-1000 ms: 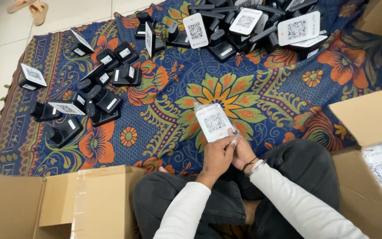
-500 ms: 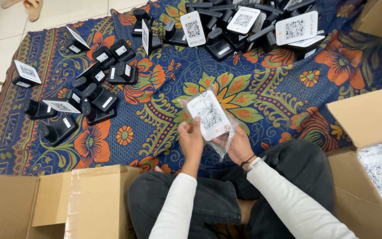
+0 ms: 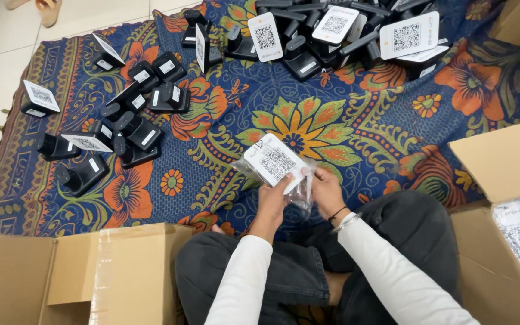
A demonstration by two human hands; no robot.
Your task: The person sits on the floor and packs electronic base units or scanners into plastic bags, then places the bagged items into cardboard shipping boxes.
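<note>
The white card sits tilted above the lap, long axis up-left, the left hand pinching its lower edge while the right hand grips the clear bag just right of it.

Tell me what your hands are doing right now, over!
Left hand and right hand both gripping a white card in a clear plastic bag. Held above the flowered blanket. Nothing blocking; black stands piled off to the left.
</note>
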